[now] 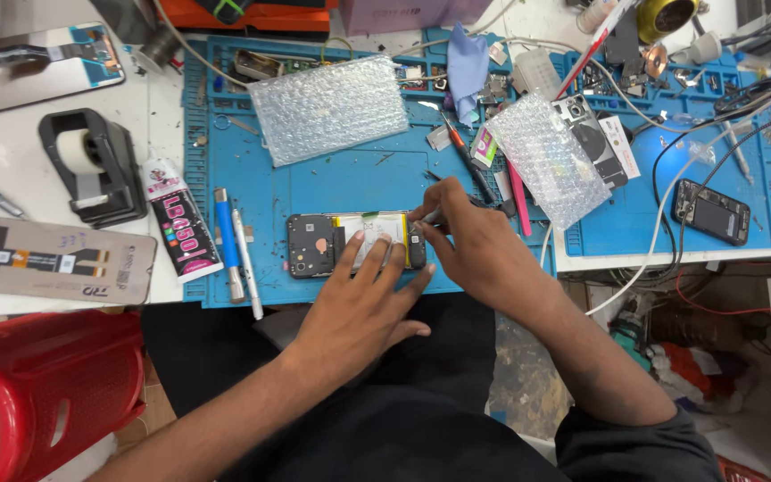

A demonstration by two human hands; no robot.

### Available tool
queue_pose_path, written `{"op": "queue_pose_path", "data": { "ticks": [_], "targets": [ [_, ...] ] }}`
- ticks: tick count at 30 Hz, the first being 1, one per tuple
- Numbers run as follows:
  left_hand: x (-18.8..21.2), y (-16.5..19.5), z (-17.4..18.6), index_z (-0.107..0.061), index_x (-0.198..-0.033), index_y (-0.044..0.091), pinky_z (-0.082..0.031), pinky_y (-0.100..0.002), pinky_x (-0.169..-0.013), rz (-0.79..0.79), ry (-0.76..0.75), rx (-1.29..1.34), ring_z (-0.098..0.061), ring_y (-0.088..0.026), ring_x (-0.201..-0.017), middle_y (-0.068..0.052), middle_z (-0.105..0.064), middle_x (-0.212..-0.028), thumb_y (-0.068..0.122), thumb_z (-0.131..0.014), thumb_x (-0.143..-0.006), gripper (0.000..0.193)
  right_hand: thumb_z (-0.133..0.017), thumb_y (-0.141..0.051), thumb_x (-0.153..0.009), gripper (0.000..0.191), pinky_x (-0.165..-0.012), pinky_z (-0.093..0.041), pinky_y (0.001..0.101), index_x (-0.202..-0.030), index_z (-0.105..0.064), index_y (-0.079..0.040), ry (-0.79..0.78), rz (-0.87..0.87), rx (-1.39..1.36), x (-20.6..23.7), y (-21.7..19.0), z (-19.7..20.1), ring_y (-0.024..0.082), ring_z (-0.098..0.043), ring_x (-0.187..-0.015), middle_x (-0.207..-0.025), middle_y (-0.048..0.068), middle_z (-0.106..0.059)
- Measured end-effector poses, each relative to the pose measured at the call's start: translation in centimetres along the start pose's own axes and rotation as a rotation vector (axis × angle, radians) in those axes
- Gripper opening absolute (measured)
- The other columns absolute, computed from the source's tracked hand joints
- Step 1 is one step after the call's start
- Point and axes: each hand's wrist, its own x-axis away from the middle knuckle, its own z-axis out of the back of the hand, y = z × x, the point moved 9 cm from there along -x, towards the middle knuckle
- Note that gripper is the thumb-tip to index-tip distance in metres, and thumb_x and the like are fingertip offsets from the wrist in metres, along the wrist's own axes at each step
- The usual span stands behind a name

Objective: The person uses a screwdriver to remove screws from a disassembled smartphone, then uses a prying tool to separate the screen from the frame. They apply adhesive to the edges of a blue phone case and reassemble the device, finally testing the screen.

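Note:
An opened phone [314, 245] lies face down on the blue work mat [332, 183], its battery and dark boards showing. My left hand [363, 308] rests flat on the phone's lower half, fingers spread across the battery. My right hand [470, 245] pinches a thin metal tool [432, 217] at the phone's right end, its tip against the board there. The tool's tip is mostly hidden by my fingers.
Two sheets of bubble wrap [330, 107] [551, 156] lie on the mat. A glue tube [180, 223], pens [238, 245], a tape dispenser [91, 165] and phone screens [51, 259] sit left. Another phone [711, 211] with cables lies right. A red stool [42, 388] stands lower left.

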Motion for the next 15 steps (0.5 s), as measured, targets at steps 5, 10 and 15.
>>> {"op": "queue_pose_path", "data": {
  "ticks": [5, 10, 15],
  "targets": [
    [-0.5, -0.4, -0.7, -0.048, -0.146, 0.004, -0.031, -0.058, -0.117, 0.012, -0.067, -0.013, -0.046, -0.035, -0.134, -0.020, -0.053, -0.137, 0.064, -0.060, -0.089, 0.084, -0.068, -0.010, -0.097, 0.029, -0.066, -0.060, 0.0417, -0.115, -0.047, -0.001, 0.011, -0.069, 0.058, 0.0, 0.8, -0.2, 0.035, -0.076, -0.090, -0.102, 0.015, -0.077],
    [-0.2, -0.1, 0.2, -0.049, -0.145, 0.011, -0.032, -0.057, -0.113, -0.005, -0.014, 0.045, -0.046, -0.037, -0.134, -0.023, -0.053, -0.135, 0.063, -0.061, -0.081, 0.084, -0.070, -0.008, -0.095, 0.035, -0.073, -0.064, 0.0380, -0.116, -0.044, 0.002, 0.050, 0.067, -0.032, -0.1, 0.1, 0.4, 0.034, -0.076, -0.097, -0.107, 0.017, -0.074],
    [-0.1, -1.2, 0.5, -0.052, -0.142, 0.000, -0.033, -0.055, -0.115, -0.015, -0.032, 0.071, -0.049, -0.034, -0.133, -0.020, -0.058, -0.133, 0.057, -0.061, -0.089, 0.079, -0.071, -0.007, -0.097, 0.040, -0.074, -0.063, 0.0369, -0.124, -0.042, -0.002, -0.005, -0.069, -0.019, -0.2, 1.8, -0.1, 0.029, -0.078, -0.099, -0.106, 0.014, -0.076]
  ]
}}
